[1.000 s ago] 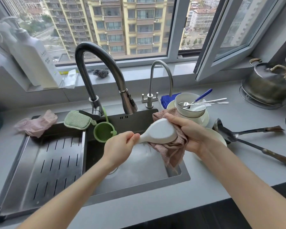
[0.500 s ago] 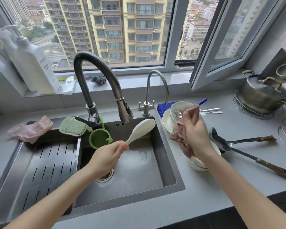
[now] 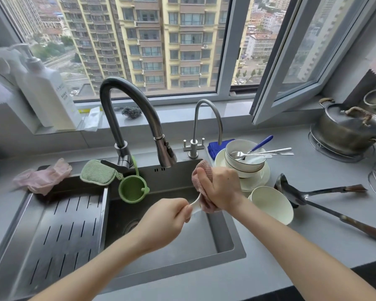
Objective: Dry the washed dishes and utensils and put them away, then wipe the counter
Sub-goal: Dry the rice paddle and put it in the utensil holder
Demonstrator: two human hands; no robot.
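Note:
Over the sink (image 3: 139, 276), my left hand (image 3: 163, 220) grips the handle end of a white rice paddle (image 3: 195, 205). Only a short piece of the handle shows. My right hand (image 3: 220, 187) holds a pink cloth (image 3: 201, 170) wrapped round the paddle's blade, which is hidden inside it. Right of the sink stand stacked white bowls on a plate (image 3: 256, 177) with forks and spoons (image 3: 267, 152) in the top bowl (image 3: 243, 161). A white bowl (image 3: 271, 205) lies tilted nearer me. Two long metal ladles (image 3: 326, 203) lie on the grey counter (image 3: 302, 246).
A tall faucet (image 3: 135, 118) and a smaller tap (image 3: 204, 127) rise behind the sink. A green sponge (image 3: 97, 171), green strainer (image 3: 131, 189) and pink gloves (image 3: 44, 177) sit at the left rim. A metal pot (image 3: 350, 131) stands far right, a soap bottle (image 3: 48, 96) on the sill.
Half a second ago the paddle was bare in my left hand and the cloth apart in my right. The cloth has closed round the paddle's blade again.

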